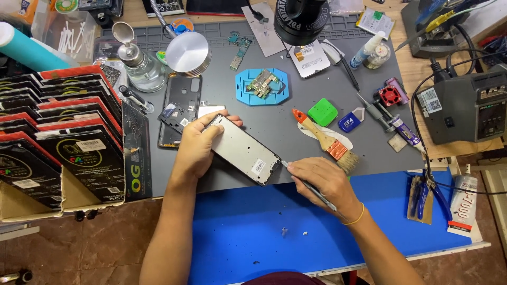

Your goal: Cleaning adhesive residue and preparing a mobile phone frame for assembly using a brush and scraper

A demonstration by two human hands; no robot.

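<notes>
The phone frame (pixel 244 149) lies slanted at the middle of the frame on the grey mat (pixel 274 113), and my left hand (pixel 198 145) is clamped around its upper end. My right hand (pixel 325 182) is closed on a thin metal tool (pixel 306 184) whose tip touches the frame's lower right corner. Just right of it lies a wooden brush (pixel 327 141); above sits a blue board holder (pixel 262 86), and a rack of black boxes (pixel 63 137) fills the left edge.

Phone frame (pixel 243 149) lay on counter (pixel 274 124) centre-front, btwn left hand (pixel 196 149) & right hand (pixel 322 182). Behind it: circuit board holder (pixel 262 86). Brush (pixel 327 142) to its right. Back cover (pixel 179 110) left of it; boxes (pixel 63 137) further left. Probably a soldering station (pixel 465 105) at far right.
</notes>
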